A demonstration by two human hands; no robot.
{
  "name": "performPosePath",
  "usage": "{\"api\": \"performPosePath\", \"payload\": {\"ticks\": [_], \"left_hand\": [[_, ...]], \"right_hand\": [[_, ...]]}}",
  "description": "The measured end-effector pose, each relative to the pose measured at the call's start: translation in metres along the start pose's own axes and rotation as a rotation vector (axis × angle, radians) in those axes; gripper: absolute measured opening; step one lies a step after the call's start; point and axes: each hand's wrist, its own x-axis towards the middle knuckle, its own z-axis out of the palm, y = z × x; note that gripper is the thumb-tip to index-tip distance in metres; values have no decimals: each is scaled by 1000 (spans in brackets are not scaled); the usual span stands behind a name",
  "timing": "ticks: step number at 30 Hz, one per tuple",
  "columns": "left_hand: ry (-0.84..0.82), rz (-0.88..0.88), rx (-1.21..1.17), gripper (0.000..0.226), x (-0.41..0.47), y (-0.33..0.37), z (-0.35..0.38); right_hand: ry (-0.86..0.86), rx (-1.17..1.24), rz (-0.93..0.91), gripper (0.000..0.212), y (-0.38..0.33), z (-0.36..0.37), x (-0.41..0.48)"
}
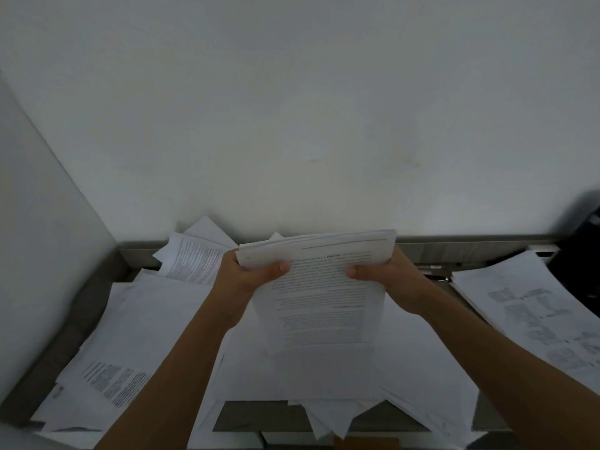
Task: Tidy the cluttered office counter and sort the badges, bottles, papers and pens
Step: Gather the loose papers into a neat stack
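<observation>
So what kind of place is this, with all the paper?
Probably an office: printed papers cover a grey counter by a white wall, with another pile at right; the left hand and right hand grip a stack of sheets.

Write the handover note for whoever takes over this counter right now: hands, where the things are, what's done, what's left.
Hands: the left hand and right hand each grip a side edge of the held stack, thumbs on top, above the counter.
Things: loose sheets cover most of the counter. A separate pile lies at the right. No badges or bottles are in view, and no pens can be made out.
Done: one stack is gathered in the hands.
Left: set the stack down, collect the loose sheets, then find and sort the badges, bottles and pens.
</observation>
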Motion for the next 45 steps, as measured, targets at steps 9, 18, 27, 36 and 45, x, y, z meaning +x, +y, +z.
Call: {"api": "performPosePath", "payload": {"ticks": [9,18,27,36,45], "left_hand": [[-112,-167,97,52,-18,-58,-3],[243,-498,133,39,-21,-108,-57],[387,-655,91,41,-67,-153,-76],[418,-662,-44,47,-67,-136,-83],[510,-753,-150,45,-61,-153,-30]], "right_hand": [[140,-3,123,38,33,6,-8],[433,-249,653,44,71,-65,-18],[310,-33,810,43,103,7,-12],[595,-297,363,5,69,-4,6],[908,-97,112,14,17,-30,-8]]}}
